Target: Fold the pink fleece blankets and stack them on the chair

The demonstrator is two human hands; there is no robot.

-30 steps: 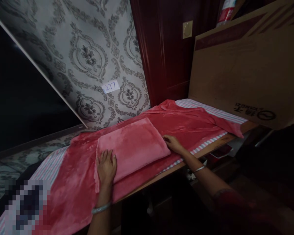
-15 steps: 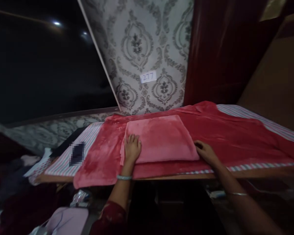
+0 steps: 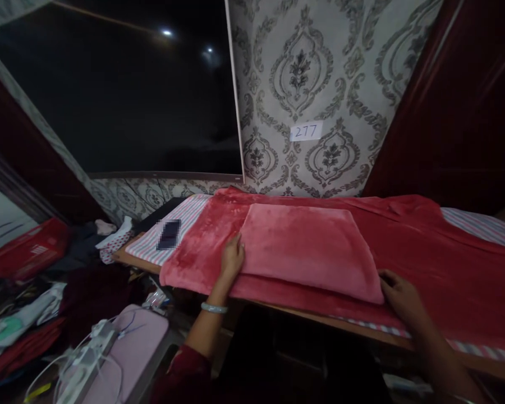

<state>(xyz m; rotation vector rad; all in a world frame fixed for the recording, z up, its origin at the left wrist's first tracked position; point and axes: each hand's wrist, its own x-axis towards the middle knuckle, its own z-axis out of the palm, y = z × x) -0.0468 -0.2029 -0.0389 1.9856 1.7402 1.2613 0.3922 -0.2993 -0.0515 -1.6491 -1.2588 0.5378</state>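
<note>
The patterned wall (image 3: 269,33) rises straight behind the work, with a large dark screen (image 3: 130,101) at its left. Below runs the counter (image 3: 494,365), its bare wooden front edge showing at the far left and along the right. A red cloth (image 3: 437,264) covers most of it, lapping over the front edge left of centre and reaching out of view at right. A striped cover (image 3: 189,216) shows from beneath at both ends.

The folded pink cloth (image 3: 303,247) lies flat on the red one. A strip of red separates its near edge from the counter's front, and a narrower strip lies behind it; the red spreads widest to its right. The right hand (image 3: 404,292) is at its near right corner, fingers bent. The left hand (image 3: 233,258) touches its left edge, fingers lightly curled. I cannot tell whether either grips. Smallest is the "277" card (image 3: 306,132) on the wall.
</note>
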